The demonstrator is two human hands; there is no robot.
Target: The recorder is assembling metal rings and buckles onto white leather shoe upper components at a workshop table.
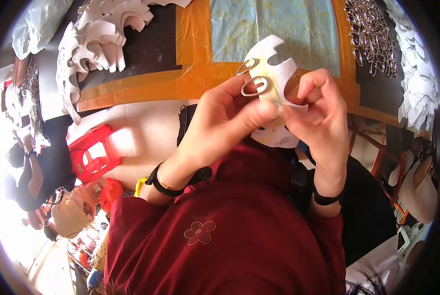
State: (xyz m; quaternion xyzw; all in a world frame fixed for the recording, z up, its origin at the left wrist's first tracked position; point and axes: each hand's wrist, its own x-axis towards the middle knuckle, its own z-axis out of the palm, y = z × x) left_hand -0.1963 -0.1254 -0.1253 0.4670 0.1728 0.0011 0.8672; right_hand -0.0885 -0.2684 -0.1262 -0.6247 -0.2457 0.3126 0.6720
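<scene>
My left hand (230,115) pinches the lower left edge of a white cut-out piece (286,73), thin and soft-looking, with curved notches and a yellowish tint down its middle. Two oval metal rings (255,92) hang on its left side, just above the left fingers. On the lower right part of the same piece my right hand (321,105) is closed, with its thumb close to the left thumb and its index finger bent. What the fingertips press between them is partly hidden. The piece is held up over the table's near edge.
A pale blue sheet (279,29) edged with orange-brown tape (193,49) covers the table's middle. Similar white pieces (97,44) lie far left, more white pieces (417,69) far right. Metal rings (375,39) lie heaped nearby. A red stool (97,155) stands left. People sit at both sides.
</scene>
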